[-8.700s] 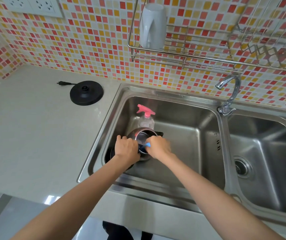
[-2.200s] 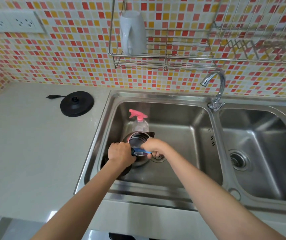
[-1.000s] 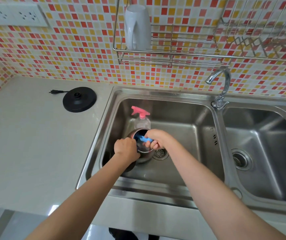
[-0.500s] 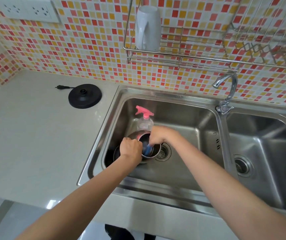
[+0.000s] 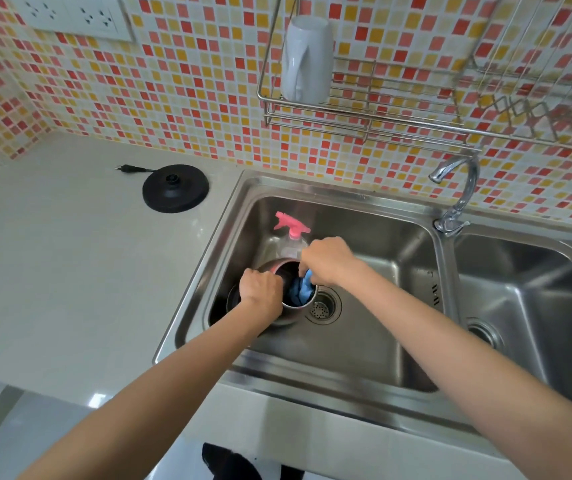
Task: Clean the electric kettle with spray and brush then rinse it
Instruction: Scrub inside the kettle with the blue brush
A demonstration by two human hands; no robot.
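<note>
Steel double sink (image 5: 364,207) under mosaic tile, both hands in its L basin. L hand (image 5: 260,289) grips the electric kettle (image 5: 295,308) at the rim. R hand (image 5: 327,259), just beside it, has fingers curled round a blue brush (image 5: 303,292) dipped into the kettle's open mouth. Pink-trigger spray bottle (image 5: 291,230) stands right behind both hands. Drain strainer (image 5: 324,306) is under the R wrist. Black kettle base (image 5: 175,188) sits on the counter, well off to the L hand's left.

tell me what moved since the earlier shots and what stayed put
The right hand tipped the blue brush from lying across the kettle to pointing down inside it. The left hand still grips the kettle's near side. The spray bottle stays behind it, and the black base stays on the counter.
</note>
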